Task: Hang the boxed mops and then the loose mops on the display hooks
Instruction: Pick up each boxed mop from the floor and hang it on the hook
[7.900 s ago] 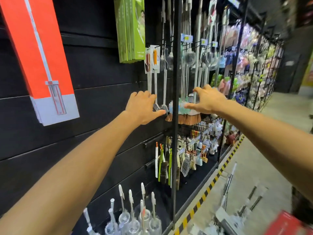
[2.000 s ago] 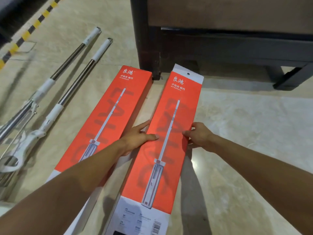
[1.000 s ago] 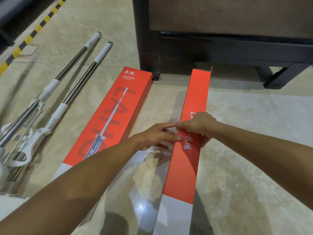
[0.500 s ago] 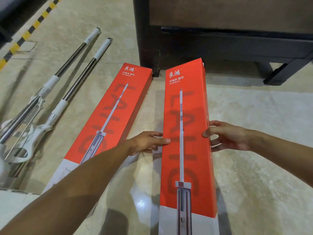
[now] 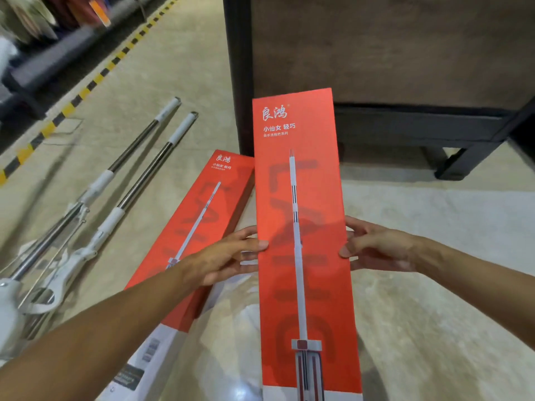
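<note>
**Boxed mop lifted off the floor, both hands on its edges**

The person held one boxed mop (image 5: pixel 301 227), a long red carton, in the centre of the frame, its printed face turned up toward the head camera and its top end tilted away toward the dark shelving base (image 5: pixel 376 53) at upper right. The left hand (image 5: pixel 225 256) clasped the carton's left edge, thumb lying over the front face and fingers going behind. The right hand (image 5: pixel 376 247) gripped the right edge the same way, thumb tip on the front. Both hands sat about midway along the carton, level with each other, the box pinched between them.

A second boxed mop (image 5: pixel 202 215) lay flat on the pale floor (image 5: pixel 434 285) at centre left, partly under the left forearm, its upper right corner hidden behind the held box. Two loose mops (image 5: pixel 115 204) lay side by side at left, handles pointing to the upper left. A yellow-and-black strip (image 5: pixel 86 85) ran diagonally across the upper left.

Judgement: the step was carrying this box to the display. No hooks were in view. The carton being long, a grip near its middle should keep it balanced; I would watch the far end for swing near the shelving. The hang tab was not visible, so the top would need checking before offering it to a hook.
</note>
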